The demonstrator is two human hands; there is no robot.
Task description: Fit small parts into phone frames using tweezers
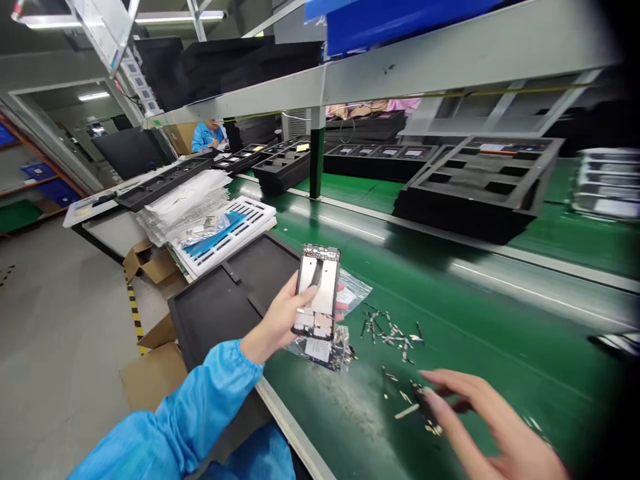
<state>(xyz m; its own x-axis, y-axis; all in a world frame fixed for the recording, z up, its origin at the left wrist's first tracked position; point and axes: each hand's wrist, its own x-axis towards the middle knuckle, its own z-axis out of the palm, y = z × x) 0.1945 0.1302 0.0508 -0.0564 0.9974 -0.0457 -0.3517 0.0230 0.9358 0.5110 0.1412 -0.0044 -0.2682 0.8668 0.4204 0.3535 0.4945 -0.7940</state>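
My left hand [280,308] is closed around an opened phone frame [326,283], with my thumb lying across its silver inner face. The frame is tilted up towards me, with small circuit parts along its top and bottom ends. Over the green bench, my right hand [493,420] has its thumb and index finger slightly apart. Those fingertips are just above a pile of small dark and metallic parts [433,427]; I see nothing held between them. A second scatter of small parts [393,333] lies farther back. Plastic bags with parts [320,350] lie beneath the phone frame.
A large black tray [215,327] lies left of my left hand. Behind it are white slotted trays [235,233] and stacked plastic bags [183,200]. Black foam trays [465,207] stand at the back. A shelf post [317,153] rises mid-bench. Another person [203,137] sits far back.
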